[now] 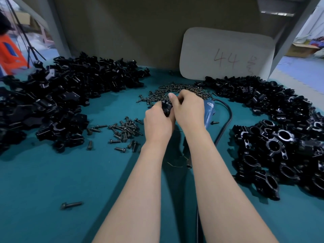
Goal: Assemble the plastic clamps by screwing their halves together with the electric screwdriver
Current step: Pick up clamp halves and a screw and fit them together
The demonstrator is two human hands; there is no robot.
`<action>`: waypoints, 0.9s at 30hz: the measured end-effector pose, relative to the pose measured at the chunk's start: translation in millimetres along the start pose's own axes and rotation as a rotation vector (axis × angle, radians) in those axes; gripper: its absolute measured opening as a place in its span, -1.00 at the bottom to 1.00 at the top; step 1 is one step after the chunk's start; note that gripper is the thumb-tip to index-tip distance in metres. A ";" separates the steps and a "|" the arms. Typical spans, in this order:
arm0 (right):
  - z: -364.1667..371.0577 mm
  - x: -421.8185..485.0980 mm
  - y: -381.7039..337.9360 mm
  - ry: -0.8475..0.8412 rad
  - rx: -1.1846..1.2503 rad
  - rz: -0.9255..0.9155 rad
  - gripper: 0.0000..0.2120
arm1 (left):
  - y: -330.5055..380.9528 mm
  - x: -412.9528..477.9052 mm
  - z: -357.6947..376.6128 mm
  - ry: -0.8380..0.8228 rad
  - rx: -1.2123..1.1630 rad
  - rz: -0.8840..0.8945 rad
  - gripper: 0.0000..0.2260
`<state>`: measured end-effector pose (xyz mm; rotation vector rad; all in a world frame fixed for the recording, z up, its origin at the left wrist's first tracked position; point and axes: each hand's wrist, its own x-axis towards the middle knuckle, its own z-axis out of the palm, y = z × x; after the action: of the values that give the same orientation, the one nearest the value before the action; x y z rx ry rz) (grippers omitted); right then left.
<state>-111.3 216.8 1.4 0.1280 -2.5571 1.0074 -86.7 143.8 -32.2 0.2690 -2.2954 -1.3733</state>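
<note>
1. Teal table top point(43, 181) fills the view, with a dull grey-brown wall panel standing behind it.
2. At far left, a big pile of black clamp halves point(57, 95) spreads from the back edge toward the front.
3. One lone screw point(71, 205) lies by itself, well in front of that pile.
4. A near heap of screws point(125, 130) sits just left of the left hand point(157, 123).
5. The left hand's fingers curl round a black clamp point(166, 107), which is raised above the table in the middle.
6. The right hand point(188, 109) meets it from the other side and pinches the same clamp, thumb on top, so the piece sits between both hands.
7. Behind the hands lies a far heap of screws point(175, 91).
8. The blue electric screwdriver point(209, 113) lies on the table just right of the right hand, partly hidden by the wrist; neither hand grips it.
9. Its black cable point(228, 116) loops to the right and back toward the person.
10. A white card point(226, 53) marked "44" leans on the wall.
11. At far right, ring-shaped clamps point(280, 151) lie piled.
</note>
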 end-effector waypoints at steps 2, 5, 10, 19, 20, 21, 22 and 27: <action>0.2 6.1 -7.1 -0.005 -0.025 0.002 -0.60 | -0.5 1.6 -2.7 0.005 0.018 -0.005 -0.72; 1.3 14.6 -14.8 -0.083 -0.050 -0.001 -0.63 | -1.9 4.8 -7.3 0.037 0.057 -0.050 -0.73; 0.7 10.7 -8.4 -0.155 0.106 0.021 -0.71 | -1.9 4.6 -8.5 0.065 0.087 -0.068 -0.68; 6.3 8.3 -11.6 -0.116 0.001 -0.052 -0.76 | -3.8 4.3 -4.9 0.087 0.105 -0.061 -0.74; 7.9 9.3 -13.2 -0.119 -0.036 -0.074 -0.75 | -4.6 4.8 -5.3 0.087 0.100 -0.070 -0.75; 8.6 10.3 -14.9 -0.126 -0.052 -0.093 -0.75 | -4.3 5.0 -6.9 0.083 0.074 -0.083 -0.75; 8.4 11.0 -16.0 -0.133 -0.041 -0.100 -0.74 | -4.1 5.4 -8.7 0.079 0.020 -0.102 -0.74; 2.6 6.1 0.9 -0.170 0.025 0.036 -0.73 | 0.6 11.8 -22.2 0.159 -0.717 -0.379 -0.82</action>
<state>-117.9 216.1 1.4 0.1824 -2.7091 1.0847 -86.6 122.1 -19.5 0.5635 -1.5357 -2.1650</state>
